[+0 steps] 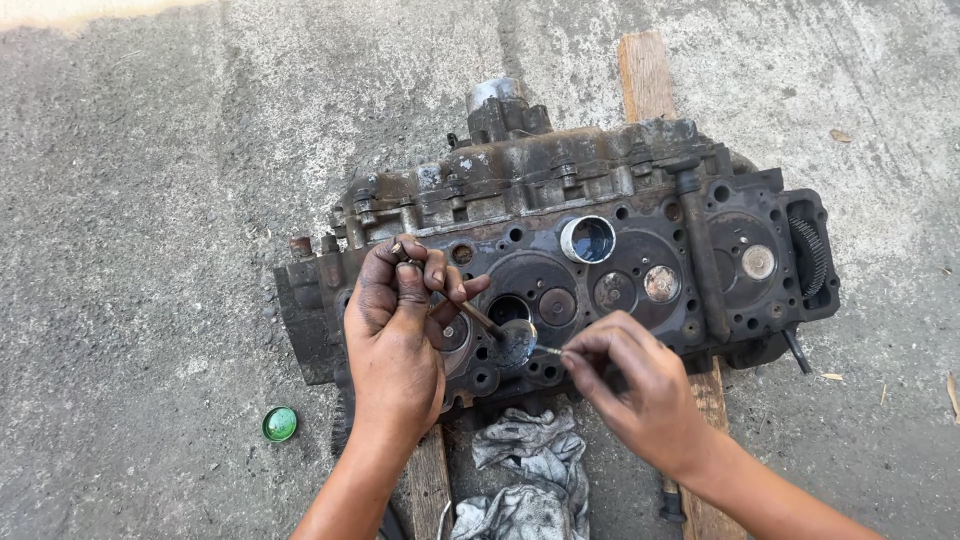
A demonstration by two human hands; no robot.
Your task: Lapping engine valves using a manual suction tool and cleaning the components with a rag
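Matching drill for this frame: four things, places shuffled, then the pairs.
Things:
1. small round tin
2. green cap
3. grey rag
4. valve

Places:
A. on the concrete, left of the left hand
B. held over the cylinder head, stem in the left hand
C. standing open on top of the cylinder head
D. on the ground at the near edge of the cylinder head, between the forearms

Pairs: 1-C, 2-A, 3-D, 4-B

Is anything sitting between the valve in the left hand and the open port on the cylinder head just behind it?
Nothing visible. The left hand holds the valve by its stem, its disc right at the open port. The right hand touches the disc's edge from the side.
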